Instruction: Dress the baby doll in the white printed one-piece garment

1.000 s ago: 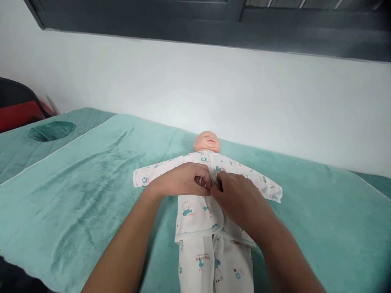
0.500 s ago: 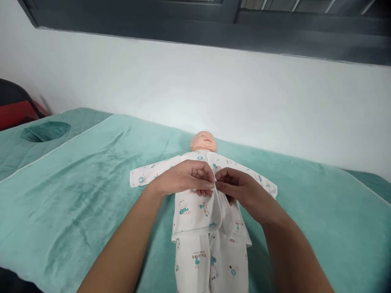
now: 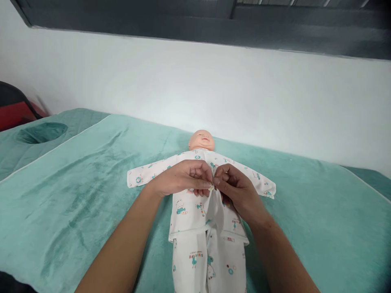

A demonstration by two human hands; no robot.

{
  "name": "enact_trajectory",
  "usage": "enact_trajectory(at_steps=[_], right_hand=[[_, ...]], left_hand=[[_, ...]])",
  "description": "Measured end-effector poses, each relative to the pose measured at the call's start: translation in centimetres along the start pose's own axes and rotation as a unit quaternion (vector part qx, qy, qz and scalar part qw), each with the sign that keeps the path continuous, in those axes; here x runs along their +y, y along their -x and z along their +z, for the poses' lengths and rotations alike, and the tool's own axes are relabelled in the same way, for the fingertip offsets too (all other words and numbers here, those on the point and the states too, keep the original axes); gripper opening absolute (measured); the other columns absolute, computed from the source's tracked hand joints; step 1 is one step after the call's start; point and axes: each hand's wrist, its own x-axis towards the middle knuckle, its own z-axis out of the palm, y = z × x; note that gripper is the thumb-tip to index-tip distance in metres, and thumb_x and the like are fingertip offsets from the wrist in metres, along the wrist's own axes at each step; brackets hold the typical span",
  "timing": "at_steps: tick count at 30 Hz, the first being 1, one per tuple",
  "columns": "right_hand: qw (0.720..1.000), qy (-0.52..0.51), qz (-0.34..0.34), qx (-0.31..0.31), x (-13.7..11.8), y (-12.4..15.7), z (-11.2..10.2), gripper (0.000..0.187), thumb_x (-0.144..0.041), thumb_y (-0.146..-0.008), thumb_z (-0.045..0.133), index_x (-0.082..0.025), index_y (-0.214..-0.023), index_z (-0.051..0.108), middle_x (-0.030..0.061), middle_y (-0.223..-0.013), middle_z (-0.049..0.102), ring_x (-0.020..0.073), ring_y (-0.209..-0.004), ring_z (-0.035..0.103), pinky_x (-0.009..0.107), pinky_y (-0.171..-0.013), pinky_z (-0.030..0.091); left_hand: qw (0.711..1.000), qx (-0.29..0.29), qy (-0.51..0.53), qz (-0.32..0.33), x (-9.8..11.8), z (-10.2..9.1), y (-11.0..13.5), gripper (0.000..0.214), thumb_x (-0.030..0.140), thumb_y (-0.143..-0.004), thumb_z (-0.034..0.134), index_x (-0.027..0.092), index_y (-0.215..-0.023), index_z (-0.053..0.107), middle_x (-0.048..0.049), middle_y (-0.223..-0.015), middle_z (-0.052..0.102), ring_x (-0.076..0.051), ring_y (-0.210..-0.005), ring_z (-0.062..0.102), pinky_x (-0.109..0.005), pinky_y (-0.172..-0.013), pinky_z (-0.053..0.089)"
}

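Observation:
A baby doll (image 3: 202, 140) lies on its back, its head toward the wall. It is dressed in a white printed shirt (image 3: 186, 211) with both sleeves spread wide, and matching white trousers (image 3: 191, 260). Over the chest, my left hand (image 3: 195, 177) pinches one front edge of the shirt, where a small yellowish button shows at the thumb tip. Close against it, my right hand (image 3: 233, 185) pinches the facing edge between thumb and forefinger. Between them the cloth is lifted into a fold. The fingertips partly hide the button and the edges.
Under the doll is a green plush cover (image 3: 82, 195) on a bed. A round face hole (image 3: 42, 133) is at the far left, beside a red and black object (image 3: 16, 112). Behind rises a white wall (image 3: 195, 89) below a dark window frame (image 3: 171, 24).
My right hand has drawn in against the left fingertips, bringing the shirt's two front edges together. The lower front of the shirt now bunches upward. The whole view has shifted slightly.

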Motion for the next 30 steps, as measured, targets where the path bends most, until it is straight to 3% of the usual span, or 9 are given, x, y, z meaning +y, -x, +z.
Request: enact_trajectory(at_steps=[8,18,23,27,30], right_hand=[[1.0,-0.011,-0.013,-0.011,0.6,-0.3,-0.3,0.022,-0.038,-0.084,0.07,-0.02,-0.088,0.057,-0.0066,-0.059,0.05,0.0059,-0.048,0.049,0.017,-0.043,0.037],[1.0,-0.009,-0.026,0.001,1.2,-0.2,-0.4,0.023,-0.04,-0.083,0.07,-0.021,-0.087,0.058,-0.0058,-0.06,0.053,0.007,-0.048,0.049,0.018,-0.043,0.037],[0.998,-0.004,-0.041,-0.049,1.1,-0.1,-1.1,0.02,-0.041,-0.09,0.061,-0.023,-0.096,0.058,-0.003,-0.07,0.054,0.0077,-0.053,0.048,0.02,-0.045,0.038],[0.994,0.023,-0.041,-0.1,0.9,-0.1,-1.5,0.021,-0.032,-0.084,0.069,-0.023,-0.097,0.056,-0.0012,-0.082,0.052,0.0093,-0.064,0.048,0.022,-0.053,0.041],[0.994,0.062,-0.029,-0.084,0.7,0.0,-1.3,0.023,-0.028,-0.079,0.073,-0.023,-0.092,0.054,-0.0022,-0.081,0.049,0.0095,-0.065,0.045,0.023,-0.055,0.038]], left_hand=[[1.0,0.001,0.003,-0.002,0.0,0.1,0.0,0.008,0.02,-0.085,0.064,0.015,-0.089,0.059,-0.0014,-0.075,0.064,-0.011,-0.067,0.062,-0.025,-0.066,0.052],[1.0,0.008,0.006,-0.018,0.1,0.4,-0.1,0.011,0.02,-0.083,0.067,0.016,-0.087,0.058,0.0007,-0.073,0.065,-0.01,-0.067,0.063,-0.022,-0.064,0.051],[1.0,0.007,-0.006,-0.015,0.1,0.2,-0.2,0.011,0.022,-0.084,0.066,0.016,-0.087,0.058,0.0,-0.072,0.066,-0.01,-0.066,0.063,-0.022,-0.063,0.05],[1.0,0.004,-0.002,-0.013,-0.2,0.1,-0.2,0.012,0.023,-0.084,0.066,0.016,-0.086,0.057,0.0002,-0.071,0.065,-0.01,-0.065,0.062,-0.023,-0.062,0.05],[1.0,0.006,-0.006,-0.014,-0.2,0.1,-0.2,0.015,0.024,-0.082,0.067,0.016,-0.084,0.055,0.0012,-0.071,0.063,-0.01,-0.063,0.06,-0.024,-0.062,0.05]])
